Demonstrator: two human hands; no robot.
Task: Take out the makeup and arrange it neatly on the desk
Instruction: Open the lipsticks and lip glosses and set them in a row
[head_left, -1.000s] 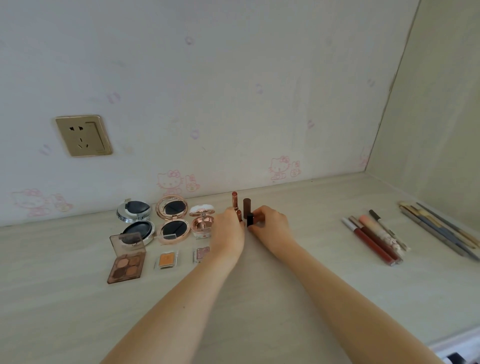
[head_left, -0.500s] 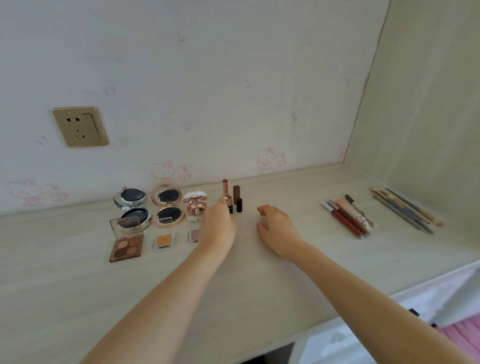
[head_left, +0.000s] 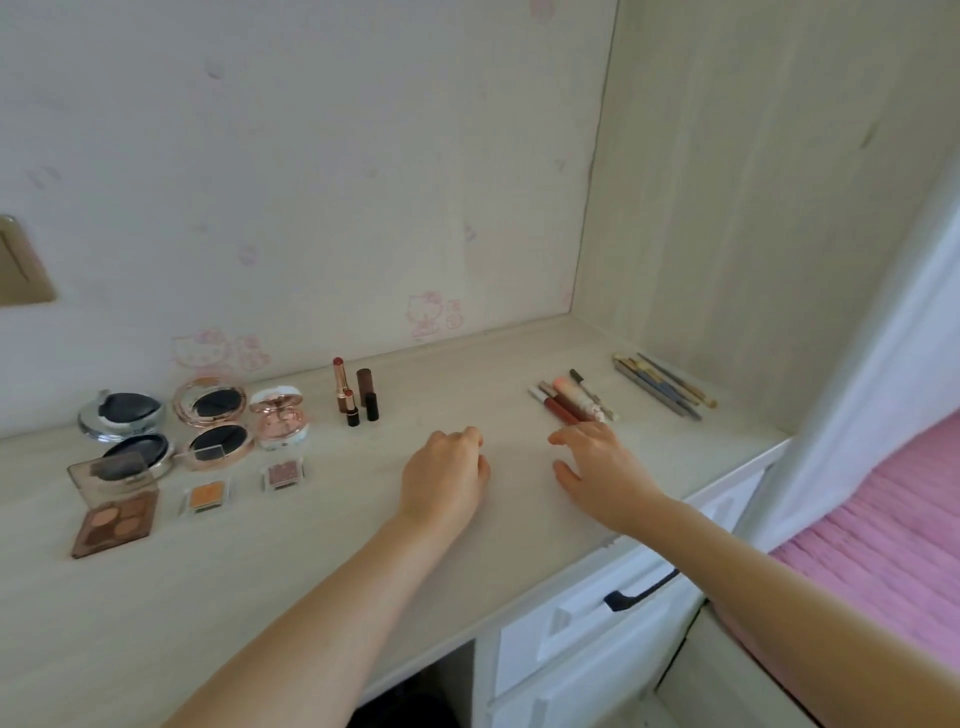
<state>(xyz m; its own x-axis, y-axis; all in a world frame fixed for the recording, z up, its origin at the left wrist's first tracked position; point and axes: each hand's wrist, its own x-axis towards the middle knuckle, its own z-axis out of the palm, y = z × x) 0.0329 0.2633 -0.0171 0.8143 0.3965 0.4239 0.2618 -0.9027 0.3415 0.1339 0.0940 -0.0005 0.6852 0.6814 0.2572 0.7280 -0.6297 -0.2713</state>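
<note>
The bench (head_left: 519, 545) shows bare room around both hands. The lip pencils (head_left: 569, 399) lie just beyond the right hand (head_left: 597, 467), long axes running away toward the wall; its fingers are spread, holding nothing. The left hand (head_left: 447, 473) rests loosely curled, empty, right of the upright lipsticks (head_left: 356, 395).

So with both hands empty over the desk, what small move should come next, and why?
Probably the right hand reaches a little further and takes hold of the lip pencils. Its fingertips are already at their near ends, and that bunch lies loosely, some overlapping, while the lipsticks stand in a tidy cluster. The left hand holds nothing and hovers over the desk.
</note>
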